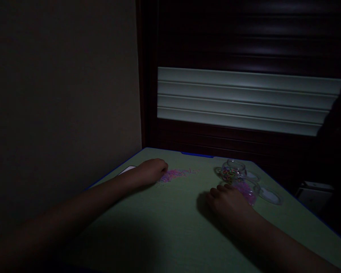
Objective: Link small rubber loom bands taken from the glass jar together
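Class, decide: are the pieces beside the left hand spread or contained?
Spread: the pink and purple pieces trail loosely across the green table.

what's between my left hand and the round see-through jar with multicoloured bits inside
A scattered pile of thin pink and purple pieces, nearer your left hand, then green tabletop toward the jar, in the head view.

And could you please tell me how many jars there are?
2: the far jar, at the right with multicoloured bits, and the near jar, with pink bits, partly hidden behind the right hand.
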`<move>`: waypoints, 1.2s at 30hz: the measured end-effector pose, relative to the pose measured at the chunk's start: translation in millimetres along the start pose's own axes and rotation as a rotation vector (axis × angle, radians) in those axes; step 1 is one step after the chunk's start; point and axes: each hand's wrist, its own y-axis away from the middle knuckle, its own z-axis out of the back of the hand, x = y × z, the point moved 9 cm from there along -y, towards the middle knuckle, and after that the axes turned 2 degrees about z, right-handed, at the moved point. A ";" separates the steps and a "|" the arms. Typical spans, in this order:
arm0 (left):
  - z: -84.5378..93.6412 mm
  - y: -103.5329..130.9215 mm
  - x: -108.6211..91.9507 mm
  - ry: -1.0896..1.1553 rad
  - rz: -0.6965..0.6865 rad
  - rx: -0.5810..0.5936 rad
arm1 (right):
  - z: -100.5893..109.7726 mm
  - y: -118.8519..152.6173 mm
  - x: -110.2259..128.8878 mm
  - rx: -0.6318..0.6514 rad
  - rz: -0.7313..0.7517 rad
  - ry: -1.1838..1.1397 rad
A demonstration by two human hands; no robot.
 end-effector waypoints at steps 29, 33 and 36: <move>1.2 5.5 -8.6 0.035 -0.011 0.060 | 1.7 -0.1 0.0 0.026 0.002 -0.003; -5.0 7.1 -11.1 0.036 -0.018 0.102 | 3.1 -0.2 -0.5 0.003 0.001 -0.020; -7.3 8.5 -13.8 0.036 -0.026 0.115 | 3.3 -0.3 -0.3 0.006 0.000 -0.021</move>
